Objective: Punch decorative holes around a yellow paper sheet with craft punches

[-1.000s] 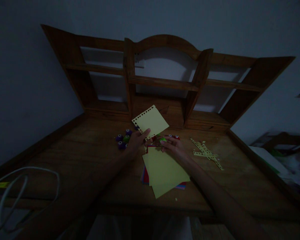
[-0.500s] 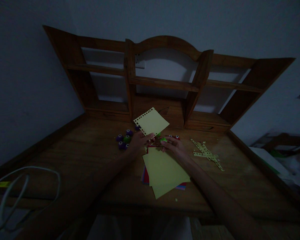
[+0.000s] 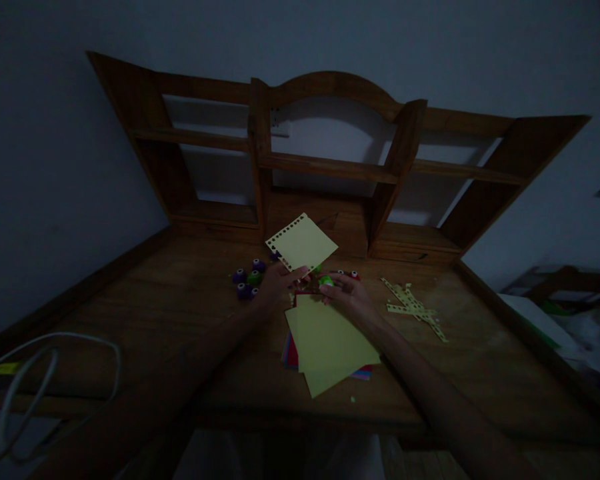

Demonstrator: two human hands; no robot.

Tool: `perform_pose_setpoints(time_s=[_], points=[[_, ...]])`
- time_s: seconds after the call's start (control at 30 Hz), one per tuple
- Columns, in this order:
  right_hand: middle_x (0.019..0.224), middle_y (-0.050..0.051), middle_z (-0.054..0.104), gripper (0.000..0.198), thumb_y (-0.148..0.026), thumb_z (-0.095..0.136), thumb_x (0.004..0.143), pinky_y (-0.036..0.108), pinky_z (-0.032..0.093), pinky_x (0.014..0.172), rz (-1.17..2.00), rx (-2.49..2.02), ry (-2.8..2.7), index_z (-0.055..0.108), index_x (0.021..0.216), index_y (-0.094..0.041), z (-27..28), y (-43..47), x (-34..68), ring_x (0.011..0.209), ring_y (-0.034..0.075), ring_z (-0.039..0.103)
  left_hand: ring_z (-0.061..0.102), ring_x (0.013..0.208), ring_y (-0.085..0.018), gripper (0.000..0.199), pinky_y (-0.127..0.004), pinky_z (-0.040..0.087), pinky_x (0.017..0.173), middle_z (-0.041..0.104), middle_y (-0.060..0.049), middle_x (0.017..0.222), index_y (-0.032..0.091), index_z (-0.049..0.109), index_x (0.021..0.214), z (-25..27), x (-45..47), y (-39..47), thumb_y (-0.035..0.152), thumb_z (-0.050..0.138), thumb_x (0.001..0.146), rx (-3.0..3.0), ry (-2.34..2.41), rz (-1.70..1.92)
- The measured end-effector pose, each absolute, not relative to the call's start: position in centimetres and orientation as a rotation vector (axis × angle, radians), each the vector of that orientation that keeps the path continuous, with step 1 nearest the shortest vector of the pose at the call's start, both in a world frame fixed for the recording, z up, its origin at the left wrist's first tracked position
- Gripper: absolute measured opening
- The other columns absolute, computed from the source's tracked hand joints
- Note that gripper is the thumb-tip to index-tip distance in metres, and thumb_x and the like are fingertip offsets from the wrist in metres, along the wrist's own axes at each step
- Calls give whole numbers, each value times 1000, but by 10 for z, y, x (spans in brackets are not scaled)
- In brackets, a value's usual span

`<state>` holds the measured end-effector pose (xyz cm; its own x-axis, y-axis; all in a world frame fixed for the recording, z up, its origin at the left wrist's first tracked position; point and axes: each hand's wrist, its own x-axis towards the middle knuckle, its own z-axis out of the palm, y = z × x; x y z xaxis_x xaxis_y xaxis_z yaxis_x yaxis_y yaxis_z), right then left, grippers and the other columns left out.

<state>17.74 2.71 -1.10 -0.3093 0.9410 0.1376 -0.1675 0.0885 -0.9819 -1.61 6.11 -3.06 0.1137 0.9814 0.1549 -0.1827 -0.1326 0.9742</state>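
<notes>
Pinched in my left hand (image 3: 279, 283) is a yellow sheet of paper (image 3: 307, 245), raised above the desk and tilted. Small punched holes run along its upper-left edge, with a few more along the lower-left edge. My right hand (image 3: 349, 291) is closed around a small green paper punch (image 3: 325, 281), just apart from the sheet's lower corner. Below both hands lies a stack of yellow paper (image 3: 333, 343) with red, blue and pink sheets under it. Purple punches (image 3: 239, 275) and a green one (image 3: 254, 278) stand left of my left hand.
Red punches (image 3: 354, 275) stand beyond my right hand. Punched yellow strips (image 3: 413, 308) lie crossed at the right. Paper bits dot the desk (image 3: 180, 300). A wooden shelf unit (image 3: 325, 167) rises at the back; a white cable (image 3: 80, 335) loops at the left.
The yellow sheet has shifted very slightly up and left. In my right hand the green punch has turned a little and shows a paler face. Both arms stay nearly still.
</notes>
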Motion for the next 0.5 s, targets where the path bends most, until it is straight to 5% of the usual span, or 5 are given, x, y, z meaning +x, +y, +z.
perform_pose_setpoints(time_s=[0.23, 0.5], points=[[85, 3, 68, 39, -33, 79, 64, 28, 47, 63, 1431, -837, -1383, 68, 99, -19, -9, 25, 177, 65, 14, 60, 60, 60, -16, 24, -25, 46, 55, 69, -5, 71, 14, 68, 77, -13, -13, 51, 37, 72, 70, 1398, 1042, 1362], [75, 2, 68, 38, -33, 80, 62, 30, 48, 65, 1428, -902, -1371, 67, 95, -20, -11, 24, 177, 64, 16, 62, 66, 88, -25, 29, -34, 51, 76, 72, -7, 95, 18, 71, 94, -18, -12, 45, 39, 68, 74, 1639, 1118, 1341]])
